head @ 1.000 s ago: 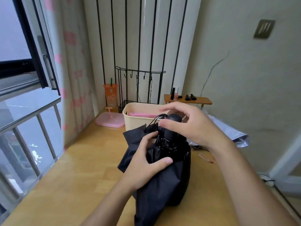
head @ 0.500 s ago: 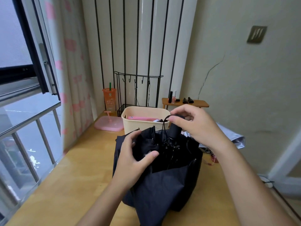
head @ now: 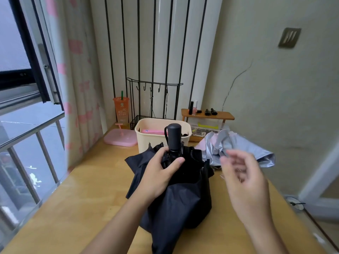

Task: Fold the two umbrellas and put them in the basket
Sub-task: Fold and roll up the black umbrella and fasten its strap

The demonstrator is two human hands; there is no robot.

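A black umbrella [head: 183, 195] stands collapsed on the wooden table [head: 77, 202], its canopy loose and its black handle [head: 174, 137] pointing up. My left hand [head: 161, 173] grips it around the ribs just below the handle. My right hand [head: 242, 175] hovers to the right of the umbrella, blurred, fingers relaxed and holding nothing. A second umbrella [head: 236, 147], silver-grey with pink inside, lies crumpled on the table at the right. The cream basket [head: 146, 142] stands behind the black umbrella with a pink item inside.
A pink tray [head: 121, 138] and an orange cup [head: 121, 110] sit at the back left beside a black wire rack [head: 154, 99]. A small wooden shelf [head: 207, 115] with bottles stands at the back right. Window and curtain border the table's left edge.
My right hand let go of the umbrella's handle and pulled away to the right. The handle now stands bare and upright. My left hand keeps its hold below it.
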